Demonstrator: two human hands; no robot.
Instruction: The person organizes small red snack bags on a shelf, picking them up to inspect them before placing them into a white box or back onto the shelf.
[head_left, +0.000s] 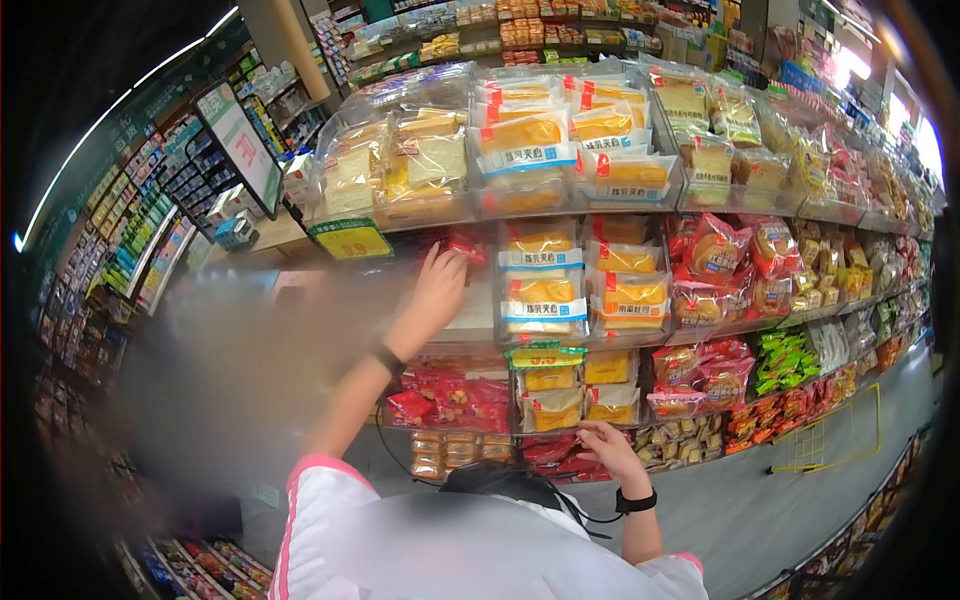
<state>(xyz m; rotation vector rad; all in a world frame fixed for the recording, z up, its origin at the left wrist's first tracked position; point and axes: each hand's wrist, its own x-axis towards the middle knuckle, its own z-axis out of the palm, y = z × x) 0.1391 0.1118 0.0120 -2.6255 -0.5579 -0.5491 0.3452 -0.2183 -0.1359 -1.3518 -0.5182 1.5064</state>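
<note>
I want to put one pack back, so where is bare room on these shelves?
A bare patch shows on the middle shelf, between the left hand and the yellow bread packs. The top shelf and the lower packs by the right hand are crowded.

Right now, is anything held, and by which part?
The left hand touches a red packet at its lower edge; grip cannot be told. The right hand seems empty.

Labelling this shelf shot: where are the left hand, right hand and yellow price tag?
left hand (pixel 440 290), head view, its back
right hand (pixel 608 448), head view, its back
yellow price tag (pixel 352 240), head view, centre
</note>
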